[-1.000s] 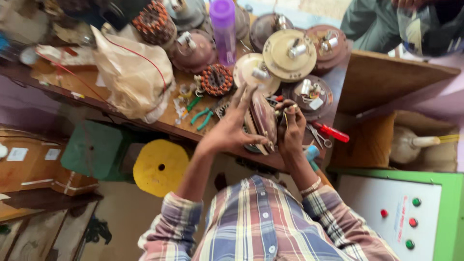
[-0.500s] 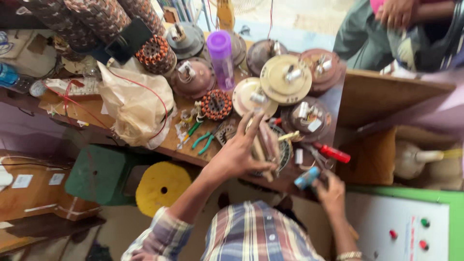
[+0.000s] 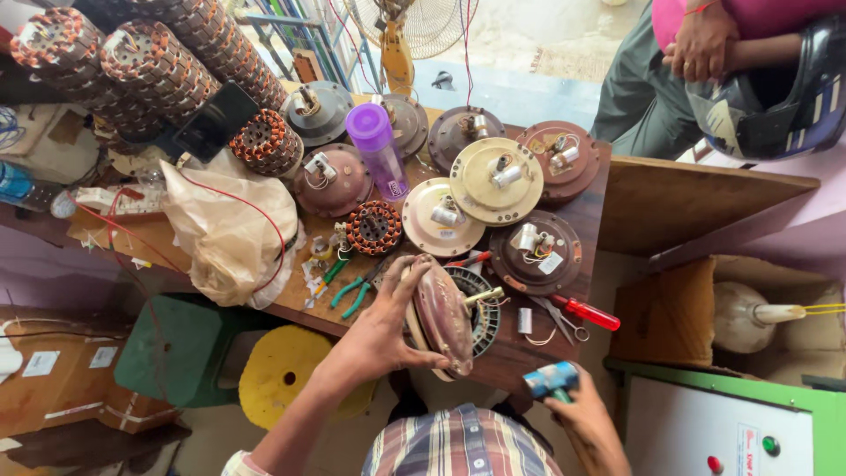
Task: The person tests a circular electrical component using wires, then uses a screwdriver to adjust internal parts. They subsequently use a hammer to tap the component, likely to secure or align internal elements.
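My left hand [image 3: 383, 330] grips a round brown fan motor [image 3: 445, 316] tilted on its edge at the near side of the wooden workbench [image 3: 493, 361]; its shaft sticks out to the right. Behind the motor a dark winding ring shows. My right hand [image 3: 586, 419] is low at the bench's near right corner and holds a tool with a blue-grey head [image 3: 551, 379], probably a small hammer. A red-handled screwdriver [image 3: 586, 311] and small scissors [image 3: 564, 322] lie just right of the motor.
Several brown and cream motor covers [image 3: 498, 176] fill the bench, with a purple bottle [image 3: 377, 145], a copper winding [image 3: 373, 227], green pliers [image 3: 357, 291] and a plastic bag [image 3: 233, 234]. Stacked stators [image 3: 132, 62] sit far left. Another person [image 3: 723, 62] holds a helmet at top right.
My right hand has let go of the motor, dropped to the near right corner and now holds the blue-headed tool. My left hand keeps the motor, and the camera has moved closer.
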